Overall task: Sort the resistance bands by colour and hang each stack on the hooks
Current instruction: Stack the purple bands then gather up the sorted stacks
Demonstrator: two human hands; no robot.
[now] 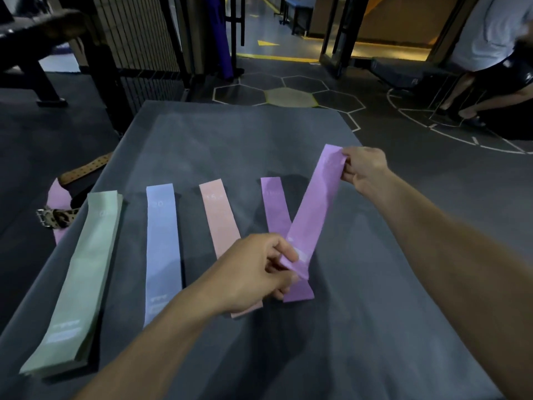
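Observation:
Both hands hold one purple band [313, 209] stretched slantwise above the grey table [230, 140]. My left hand [253, 277] pinches its near end, and my right hand [364, 168] pinches its far end. Under it lies another purple band [274, 203] flat on the table. To the left lie a pink band [219, 215], a blue band [162, 241] and a thick green stack [83, 272] near the table's left edge. No hooks are in view.
Off the table's left edge lie a leopard-print belt [57, 217], a brown perforated belt [86, 168] and a pink item. A black mesh rack [138, 39] stands at the back left. A person [487, 53] is at the far right on the floor.

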